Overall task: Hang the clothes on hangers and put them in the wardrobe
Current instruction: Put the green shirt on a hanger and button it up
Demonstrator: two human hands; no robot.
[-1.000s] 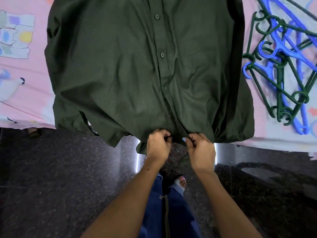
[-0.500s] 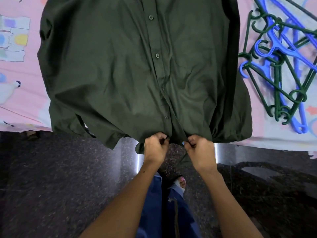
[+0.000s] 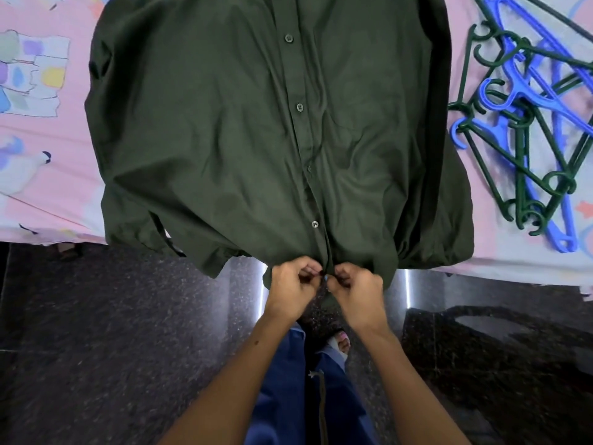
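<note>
A dark green button-up shirt [image 3: 244, 133] lies spread front-up on the bed, its hem hanging over the near edge. My left hand [image 3: 293, 285] and my right hand [image 3: 354, 289] sit side by side at the bottom of the button placket, each pinching the hem fabric with curled fingers. Most of the placket's buttons are closed. A pile of green and blue plastic hangers [image 3: 526, 123] lies on the bed to the right of the shirt. The shirt's collar is out of view at the top.
The bed carries a pink patterned sheet [image 3: 41, 175]. Below its edge runs a dark speckled stone floor [image 3: 112, 342]. My blue trousers and one foot [image 3: 340, 340] show between my forearms.
My two hands have drawn closer together at the shirt's lowest button. The shirt has stayed in place on the bed.
</note>
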